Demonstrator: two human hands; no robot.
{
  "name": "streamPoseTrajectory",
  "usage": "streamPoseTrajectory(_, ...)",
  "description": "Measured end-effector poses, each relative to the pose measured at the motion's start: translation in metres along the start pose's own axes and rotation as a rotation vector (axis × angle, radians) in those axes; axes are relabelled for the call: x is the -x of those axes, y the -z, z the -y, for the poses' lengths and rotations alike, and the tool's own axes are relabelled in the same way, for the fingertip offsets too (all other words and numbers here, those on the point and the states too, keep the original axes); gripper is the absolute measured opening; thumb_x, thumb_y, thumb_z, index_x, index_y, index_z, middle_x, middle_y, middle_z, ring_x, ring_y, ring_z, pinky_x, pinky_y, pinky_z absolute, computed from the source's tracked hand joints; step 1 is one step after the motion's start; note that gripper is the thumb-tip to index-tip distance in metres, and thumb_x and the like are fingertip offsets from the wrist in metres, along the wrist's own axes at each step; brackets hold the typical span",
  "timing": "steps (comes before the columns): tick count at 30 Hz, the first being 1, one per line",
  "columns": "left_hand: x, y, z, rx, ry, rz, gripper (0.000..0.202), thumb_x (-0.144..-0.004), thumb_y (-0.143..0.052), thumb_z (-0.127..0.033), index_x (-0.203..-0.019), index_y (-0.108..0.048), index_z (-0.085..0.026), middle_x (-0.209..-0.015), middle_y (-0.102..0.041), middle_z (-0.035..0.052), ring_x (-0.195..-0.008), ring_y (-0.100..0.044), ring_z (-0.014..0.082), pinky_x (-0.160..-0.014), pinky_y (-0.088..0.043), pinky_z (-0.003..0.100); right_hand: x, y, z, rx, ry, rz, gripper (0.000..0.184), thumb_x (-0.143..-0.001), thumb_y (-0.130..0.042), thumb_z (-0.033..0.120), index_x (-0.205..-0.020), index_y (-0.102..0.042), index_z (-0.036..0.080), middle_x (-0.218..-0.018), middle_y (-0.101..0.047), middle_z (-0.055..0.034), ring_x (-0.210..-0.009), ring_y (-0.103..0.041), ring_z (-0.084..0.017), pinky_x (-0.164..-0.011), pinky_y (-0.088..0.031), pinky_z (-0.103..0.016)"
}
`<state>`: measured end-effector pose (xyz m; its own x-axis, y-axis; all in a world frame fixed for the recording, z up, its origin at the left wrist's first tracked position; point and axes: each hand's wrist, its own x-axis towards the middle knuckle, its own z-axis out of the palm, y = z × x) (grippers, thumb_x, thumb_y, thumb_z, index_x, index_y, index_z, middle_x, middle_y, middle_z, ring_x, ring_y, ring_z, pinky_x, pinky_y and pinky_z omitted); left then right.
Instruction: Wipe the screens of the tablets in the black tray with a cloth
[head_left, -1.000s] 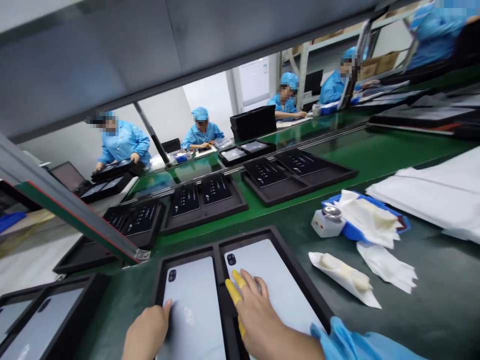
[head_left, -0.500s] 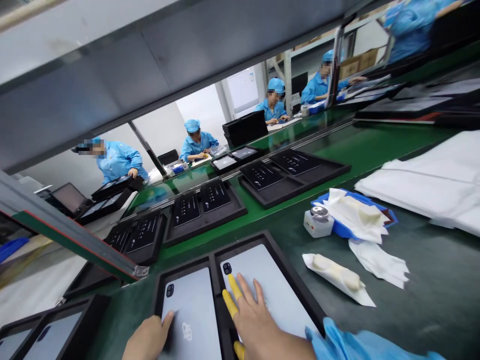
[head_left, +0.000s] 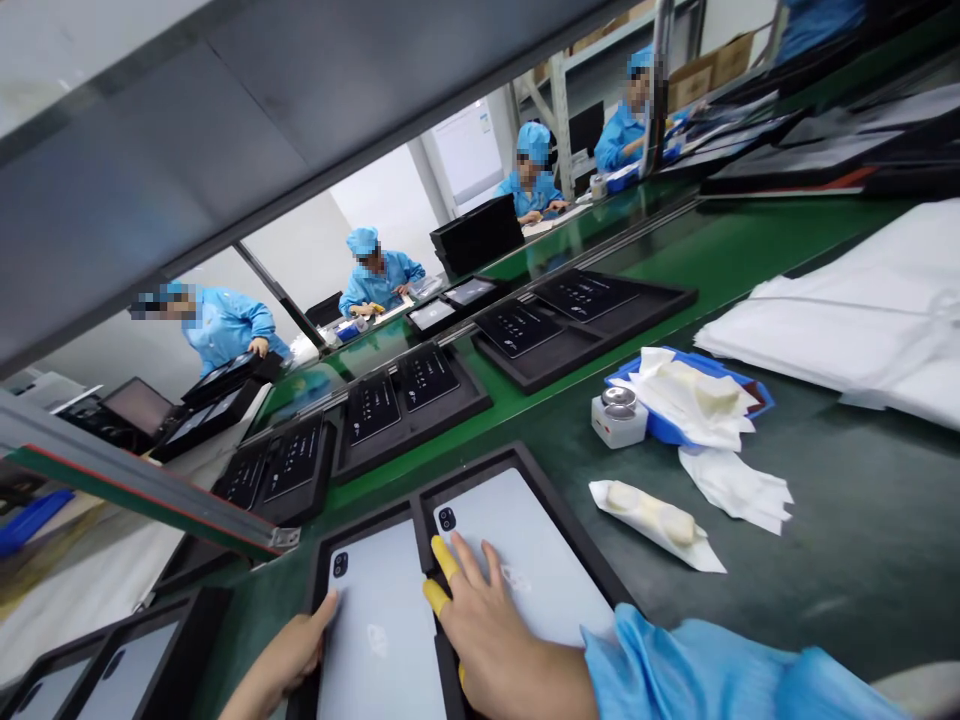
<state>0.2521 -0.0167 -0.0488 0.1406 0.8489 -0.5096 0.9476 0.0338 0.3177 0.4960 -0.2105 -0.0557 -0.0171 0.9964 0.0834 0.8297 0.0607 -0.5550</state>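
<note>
resting flat with fingers spread, your right hand (head_left: pixel 495 640) lies on the right tablet (head_left: pixel 525 560) in the black tray (head_left: pixel 525 462) on the green worktop (head_left: pixel 862 560). your left hand (head_left: pixel 289 655) curls loosely on the left edge of the left tablet (head_left: pixel 375 630), thumb on top. white wipes (head_left: pixel 735 487) lie well apart to the right.

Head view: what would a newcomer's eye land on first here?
Two silver tablets lie face down in a black tray at the near edge: the right hand, with yellow finger cots, is spread on the right tablet, and the left hand rests at the edge of the left tablet. Behind, more black trays line the green belt.
</note>
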Motion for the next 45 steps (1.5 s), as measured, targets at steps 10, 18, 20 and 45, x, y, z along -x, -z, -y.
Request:
streamPoseTrajectory(10,0.058,0.022,-0.028,0.419,-0.345,0.121,0.066,-0.062,-0.057,-0.086,-0.072,-0.045,-0.022,-0.065,-0.05,-0.0025,-0.061,-0.043,0.0132,-0.06,-0.03,0.029,0.051,0.094,-0.004,0.114,-0.11,-0.438,0.074,-0.066,-0.051,0.01,-0.14,-0.053,0.014,-0.156,-0.036,-0.0169,-0.143,-0.03,-0.036,-0.113,-0.032,-0.053)
streamPoseTrajectory(18,0.084,0.012,-0.083,0.248,-0.586,0.039,0.055,-0.086,-0.047,-0.065,-0.118,-0.051,-0.021,-0.122,-0.064,0.0088,-0.113,-0.057,0.026,-0.102,-0.039,0.038,0.073,0.164,-0.021,0.349,-0.613,-0.082,0.039,-0.094,-0.047,0.035,-0.119,-0.064,0.011,-0.099,-0.071,-0.017,-0.088,-0.067,-0.034,-0.072,-0.044,-0.041)
streamPoseTrajectory(20,0.085,0.007,-0.086,0.273,-0.615,0.032,0.059,-0.087,-0.042,-0.063,-0.126,-0.046,-0.019,-0.133,-0.059,0.0112,-0.122,-0.053,0.0257,-0.108,-0.035,0.038,0.07,0.169,-0.022,0.343,-0.605,-0.053,0.028,-0.095,-0.045,0.028,-0.105,-0.067,0.014,-0.096,-0.072,-0.0143,-0.087,-0.068,-0.031,-0.068,-0.04,-0.036)
streamPoseTrajectory(45,0.064,0.024,-0.164,0.112,-0.587,-0.326,0.019,-0.092,-0.052,-0.027,-0.106,-0.06,-0.018,-0.083,-0.064,0.0003,-0.078,-0.06,0.0177,-0.081,-0.051,0.04,-0.042,0.136,0.029,0.272,-0.438,-0.192,0.037,-0.092,-0.045,0.025,-0.12,-0.064,0.01,-0.108,-0.073,-0.017,-0.1,-0.069,-0.034,-0.081,-0.047,-0.04)
